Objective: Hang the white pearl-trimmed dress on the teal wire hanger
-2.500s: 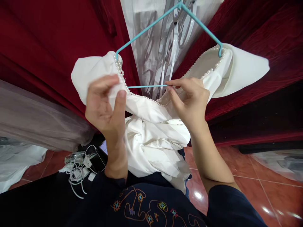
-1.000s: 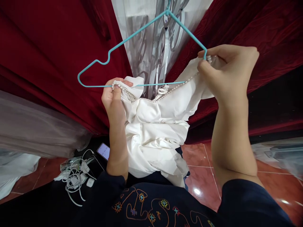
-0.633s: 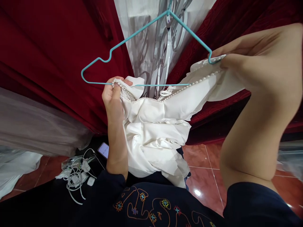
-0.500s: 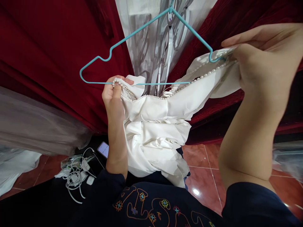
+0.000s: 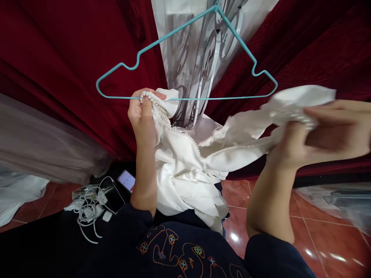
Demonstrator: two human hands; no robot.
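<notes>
A white dress [image 5: 185, 185] with pearl-beaded edging hangs between my two hands and drapes down toward my lap. My left hand [image 5: 143, 112] is closed on one pearl-trimmed shoulder, right at the bottom bar of a light blue hanger [image 5: 178, 29]; whether the fingers also grip the bar cannot be made out. Off to the right, my right hand [image 5: 313, 135], blurred by motion, pinches the other beaded shoulder and holds it out below the hanger's right end. Both hanger arms are bare of fabric, and its hook runs out of the top of the view.
Dark red curtains [image 5: 72, 46] hang on both sides of a white ornate metal frame [image 5: 208, 69]. At lower left lie a phone [image 5: 126, 180] with a lit screen and tangled white cables [image 5: 88, 216]. Red tiles [image 5: 313, 231] cover the floor.
My right hand has moved down with its shoulder of the dress, which has come off the hanger's right arm. My left hand stays almost where it was, holding its side.
</notes>
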